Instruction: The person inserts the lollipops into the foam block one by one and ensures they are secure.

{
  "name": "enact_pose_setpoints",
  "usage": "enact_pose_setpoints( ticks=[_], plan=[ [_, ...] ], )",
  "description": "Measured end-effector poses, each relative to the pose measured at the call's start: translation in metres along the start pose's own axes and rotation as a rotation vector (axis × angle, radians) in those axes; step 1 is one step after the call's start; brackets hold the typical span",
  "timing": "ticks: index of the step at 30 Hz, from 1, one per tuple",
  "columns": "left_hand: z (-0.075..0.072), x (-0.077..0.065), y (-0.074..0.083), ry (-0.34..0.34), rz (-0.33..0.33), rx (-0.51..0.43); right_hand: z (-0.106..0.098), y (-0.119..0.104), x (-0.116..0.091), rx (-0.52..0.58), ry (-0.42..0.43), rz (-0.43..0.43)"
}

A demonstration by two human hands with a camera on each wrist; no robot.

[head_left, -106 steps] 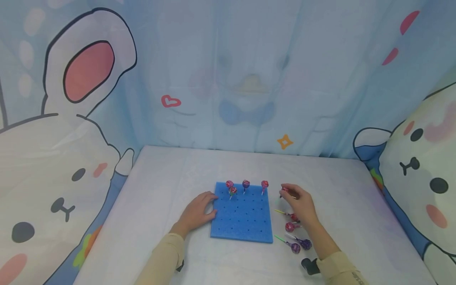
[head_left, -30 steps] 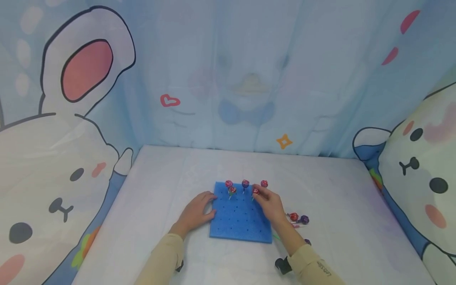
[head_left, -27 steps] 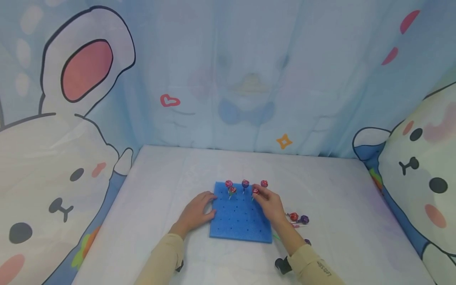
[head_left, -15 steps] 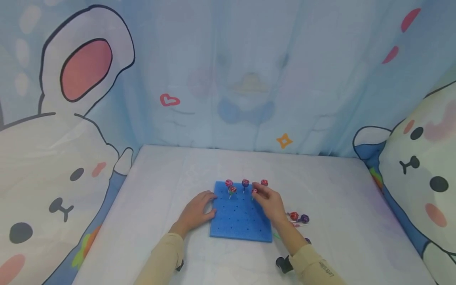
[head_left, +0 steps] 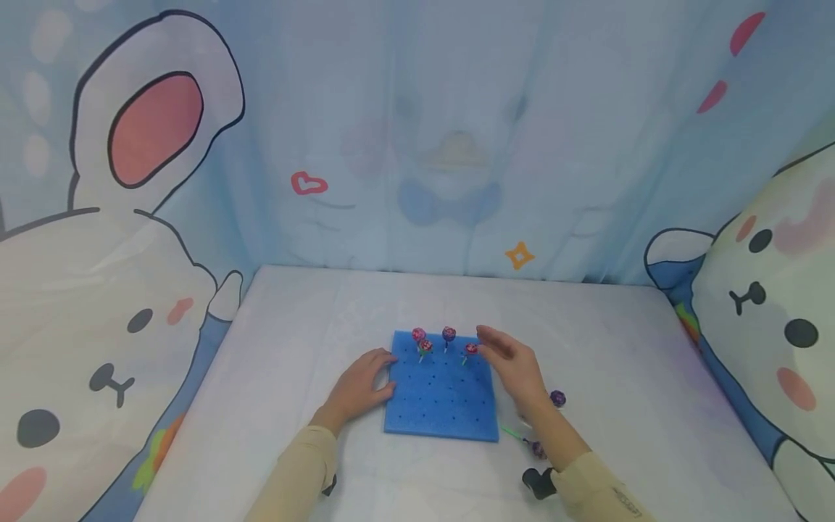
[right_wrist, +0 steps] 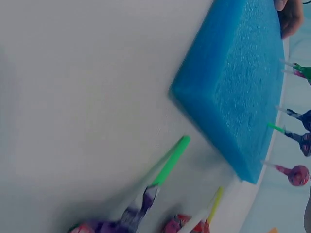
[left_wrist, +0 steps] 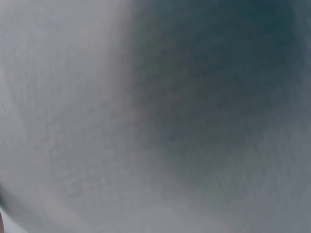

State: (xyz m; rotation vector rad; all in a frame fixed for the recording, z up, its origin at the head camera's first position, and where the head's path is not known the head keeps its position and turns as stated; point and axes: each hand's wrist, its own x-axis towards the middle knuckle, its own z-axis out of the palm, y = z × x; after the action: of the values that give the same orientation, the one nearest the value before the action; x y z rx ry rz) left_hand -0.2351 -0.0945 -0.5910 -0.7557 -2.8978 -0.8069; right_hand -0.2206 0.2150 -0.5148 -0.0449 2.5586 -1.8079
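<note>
My left hand (head_left: 359, 382) rests against the left edge of a blue foam board (head_left: 443, 428) dotted with small holes. Wrapped lollipops stand in its back rows: a pink one (head_left: 418, 334), one with a green wrapper (head_left: 425, 346), a purple one (head_left: 449, 333) and a red-topped one (head_left: 471, 349). My right hand (head_left: 518, 366) hovers just right of the red-topped lollipop, fingers extended and holding nothing. It hides the back-right corner in the head view; the right wrist view shows a pink lollipop (right_wrist: 297, 175) standing there.
On the table right of the board lie a purple lollipop with a green stick (right_wrist: 138, 208), a red one with a yellow stick (right_wrist: 180, 223) and another purple one (head_left: 557, 398), partly behind the right arm. A printed curtain (head_left: 365, 217) hangs behind. The left wrist view is blurred.
The right hand brought the red-topped lollipop from the right onto the board, held it there upright, then let go and drew back a little to the right. The left hand has stayed still.
</note>
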Motion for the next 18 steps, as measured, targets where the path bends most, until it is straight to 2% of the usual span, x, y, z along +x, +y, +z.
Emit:
enact_pose_setpoints(
  ticks=[5, 18],
  plan=[
    [0.001, 0.0, -0.001, 0.005, 0.008, -0.003, -0.016, 0.006, -0.007, -0.023, 0.032, -0.03],
    [0.001, 0.0, -0.001, 0.007, 0.014, 0.0, -0.064, 0.032, -0.026, -0.199, 0.168, 0.041]
  ],
)
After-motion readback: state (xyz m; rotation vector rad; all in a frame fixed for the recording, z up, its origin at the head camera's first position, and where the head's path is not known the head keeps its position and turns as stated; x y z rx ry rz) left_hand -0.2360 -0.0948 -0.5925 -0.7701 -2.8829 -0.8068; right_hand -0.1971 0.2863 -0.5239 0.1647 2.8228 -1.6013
